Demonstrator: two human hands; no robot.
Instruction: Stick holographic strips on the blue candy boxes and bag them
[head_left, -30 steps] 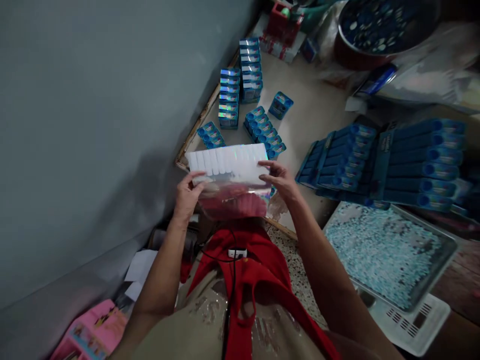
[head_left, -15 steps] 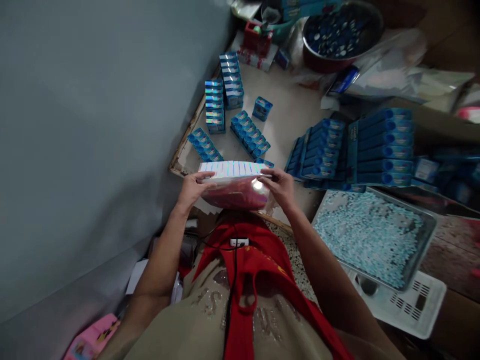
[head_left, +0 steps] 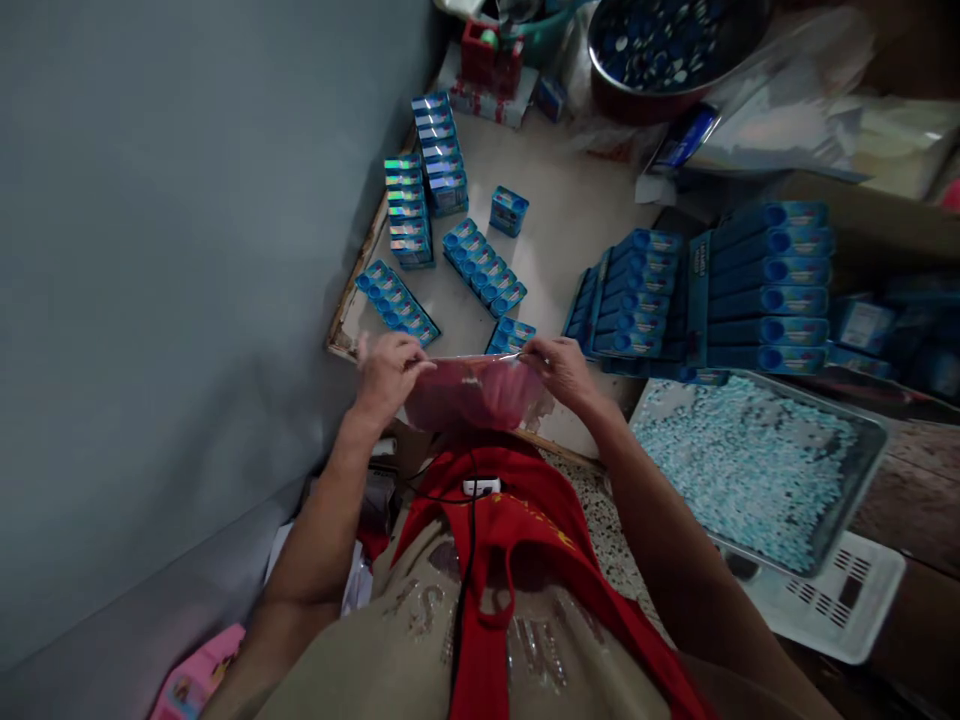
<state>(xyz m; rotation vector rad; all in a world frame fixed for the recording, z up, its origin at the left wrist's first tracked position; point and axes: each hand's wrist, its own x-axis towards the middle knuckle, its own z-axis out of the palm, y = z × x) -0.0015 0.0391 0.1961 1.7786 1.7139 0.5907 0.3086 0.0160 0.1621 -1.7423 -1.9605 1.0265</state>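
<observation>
A clear, shiny plastic bag (head_left: 472, 395) is stretched between my two hands just above the table's front edge. My left hand (head_left: 386, 380) pinches its upper left corner, fingers closed. At the upper right corner, my right hand (head_left: 566, 370) grips the same edge between thumb and fingers. Red cloth shows through the plastic; whether anything is inside is hard to make out. Just beyond the bag lie a short row of small blue boxes (head_left: 511, 335), a longer row (head_left: 397, 303) on the left and another row (head_left: 484, 267) in the middle.
Along the wall stand stacked blue boxes (head_left: 439, 150); a single box (head_left: 508, 210) is nearby. Large blue cartons (head_left: 765, 285) are piled on the right. A metal tray (head_left: 862, 480) holds pale blue pellets. A bowl (head_left: 637, 105) and a red tape dispenser (head_left: 487, 60) are at the back.
The row of white box edges seen at the bag's top has gone from view, and the bag's upper edge now runs bare between my hands. Both hands still hold it.
</observation>
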